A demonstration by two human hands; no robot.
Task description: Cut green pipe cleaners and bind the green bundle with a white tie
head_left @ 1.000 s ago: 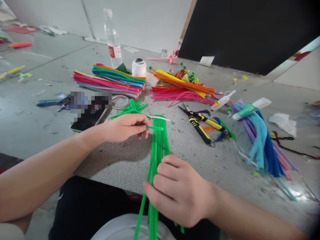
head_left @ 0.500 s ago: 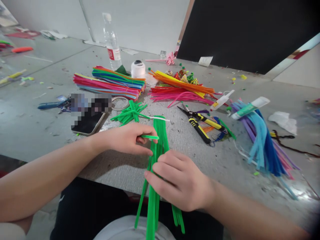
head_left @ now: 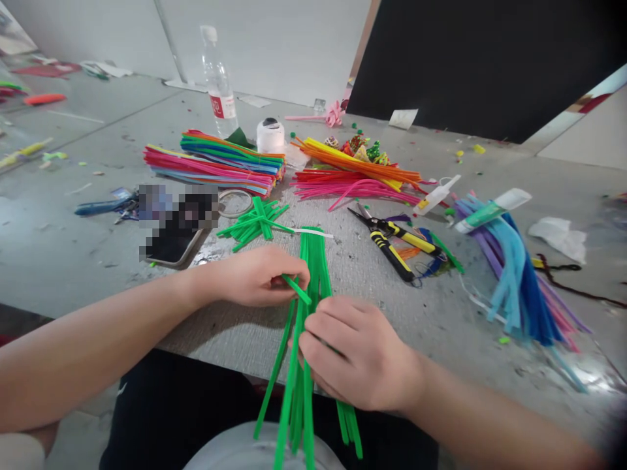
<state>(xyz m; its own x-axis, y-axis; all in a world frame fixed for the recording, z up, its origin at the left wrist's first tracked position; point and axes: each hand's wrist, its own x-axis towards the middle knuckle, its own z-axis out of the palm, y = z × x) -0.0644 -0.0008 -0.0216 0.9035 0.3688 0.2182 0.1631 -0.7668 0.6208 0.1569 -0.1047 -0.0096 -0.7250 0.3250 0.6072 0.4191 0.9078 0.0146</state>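
Short green strip (head_left: 296, 290) now slants downward; left hand (head_left: 264, 277) pinches it; right hand (head_left: 361, 352) clasps long green strips (head_left: 312, 258)

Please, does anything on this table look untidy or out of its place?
Slightly, yes. A white-and-green tube lies across the light blue pipe cleaners instead of beside them; a crumpled white sheet and a yellow scrap look like litter. The green pipe cleaners at the right hand splay unevenly at their near ends.
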